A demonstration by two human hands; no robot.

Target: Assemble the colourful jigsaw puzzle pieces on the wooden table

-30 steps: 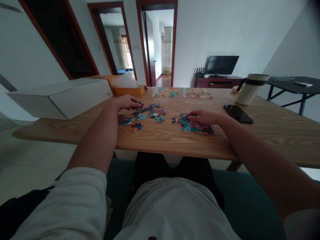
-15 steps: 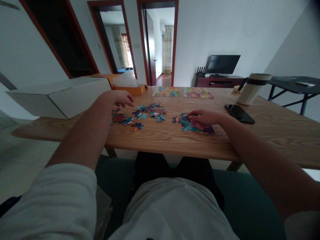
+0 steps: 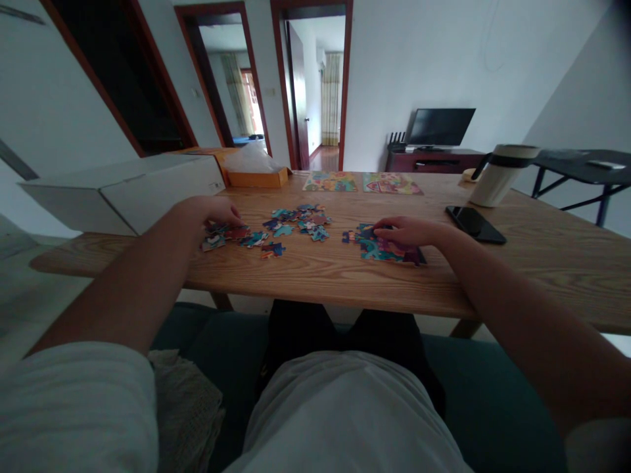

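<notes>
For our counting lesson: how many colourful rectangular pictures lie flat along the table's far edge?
2: the left picture, nearer the orange box, and the right picture, nearer the mug. That box may hide others.

Head camera looks down across the table point(image 3: 315, 270).

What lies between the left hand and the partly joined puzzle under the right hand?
Loose puzzle pieces, then a narrow bare strip of table, as the head view shows.
</notes>
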